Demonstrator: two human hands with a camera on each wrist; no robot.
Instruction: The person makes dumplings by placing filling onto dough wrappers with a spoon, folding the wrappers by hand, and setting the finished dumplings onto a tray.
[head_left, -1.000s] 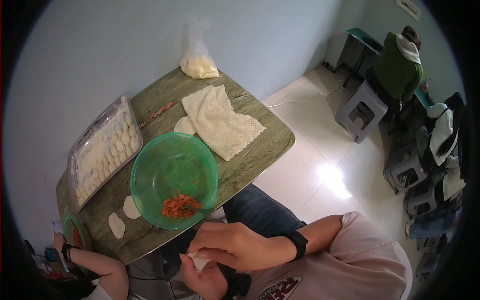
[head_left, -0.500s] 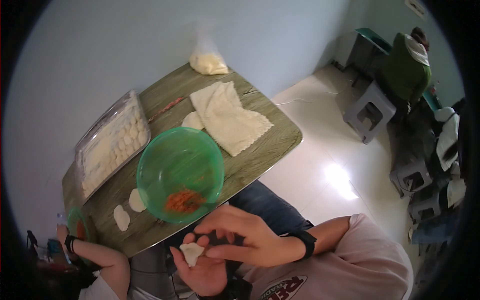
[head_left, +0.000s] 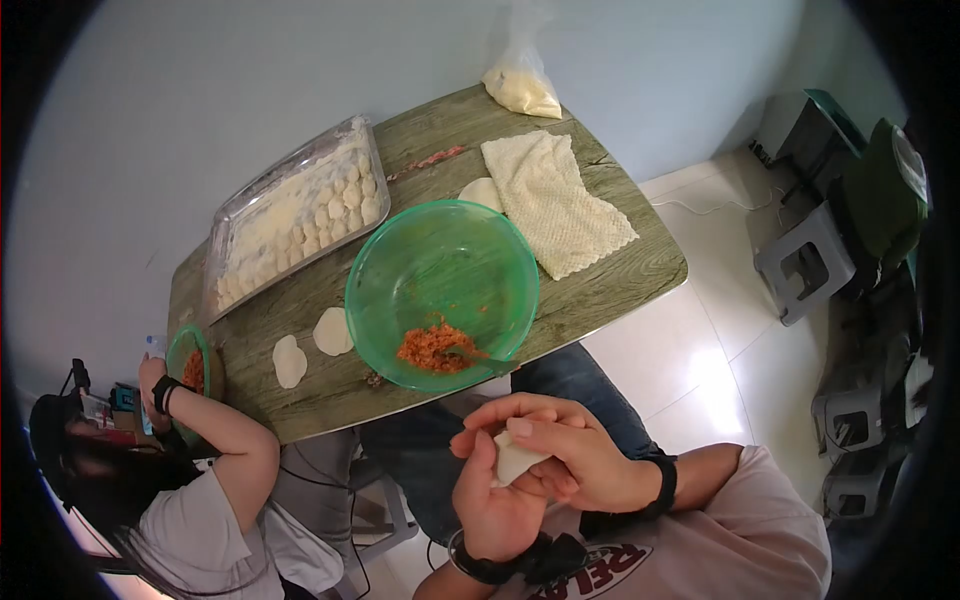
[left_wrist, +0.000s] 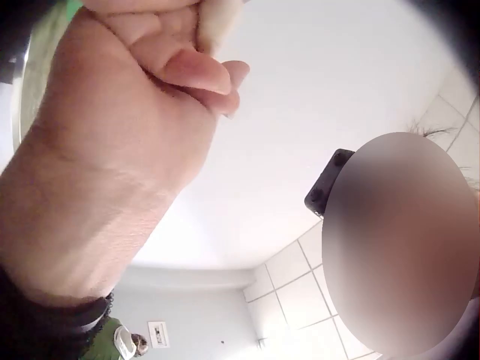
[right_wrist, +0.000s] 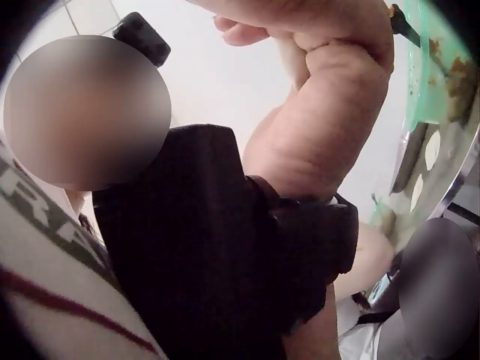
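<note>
A small white dumpling (head_left: 515, 460) is between my two hands, in front of the table's near edge. My left hand (head_left: 500, 515) is under it, palm up, its thumb along one side. From the other side my right hand (head_left: 595, 470) wraps over and pinches the dough, thumb on top. In the left wrist view a pale bit of the dumpling (left_wrist: 220, 26) shows past curled fingers. Just beyond the hands stands a green bowl (head_left: 440, 225) with orange-red filling (head_left: 436, 346) and a utensil in it.
A metal tray (head_left: 235, 205) with rows of dumplings stands by the wall. Flat dough wrappers (head_left: 290, 361) lie left of the bowl; a cream cloth (head_left: 565, 210) and a bag of pale powder (head_left: 522, 90) lie beyond it. At left another person (head_left: 215, 430) reaches to a smaller bowl (head_left: 190, 350).
Half a second ago my right hand was lifted off and the dumpling lay on my left fingers; now both hands grasp it again. The head view has swung left.
</note>
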